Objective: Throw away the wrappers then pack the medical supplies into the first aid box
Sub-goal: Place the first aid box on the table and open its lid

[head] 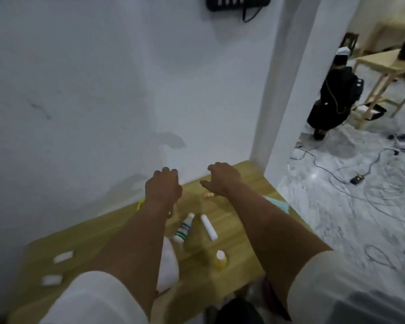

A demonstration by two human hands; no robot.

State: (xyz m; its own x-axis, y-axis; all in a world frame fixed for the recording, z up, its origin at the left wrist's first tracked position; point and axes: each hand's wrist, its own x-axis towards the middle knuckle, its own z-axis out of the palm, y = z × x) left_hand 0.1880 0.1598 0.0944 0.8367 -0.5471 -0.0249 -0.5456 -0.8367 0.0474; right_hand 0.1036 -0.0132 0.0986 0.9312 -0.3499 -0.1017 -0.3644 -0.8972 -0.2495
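Both my arms reach forward over a wooden table (239,206) set against a white wall. My left hand (163,187) hovers near the wall with fingers curled and nothing visible in it. My right hand (221,178) is spread open above a small orange wrapper (208,195). A white bottle with a green label (184,229) lies on its side beside a white tube (209,227). A small yellow bottle with a white cap (220,260) stands nearer me. A large white object (167,265) lies partly under my left forearm. Two white packets (63,256) (51,279) lie at the left.
A pale blue mask (278,204) lies at the table's right edge, and something yellow (140,204) peeks out by my left wrist. Right of a wall corner, a person in black (334,99) stands by a wooden table (384,64), with cables (360,176) across the floor.
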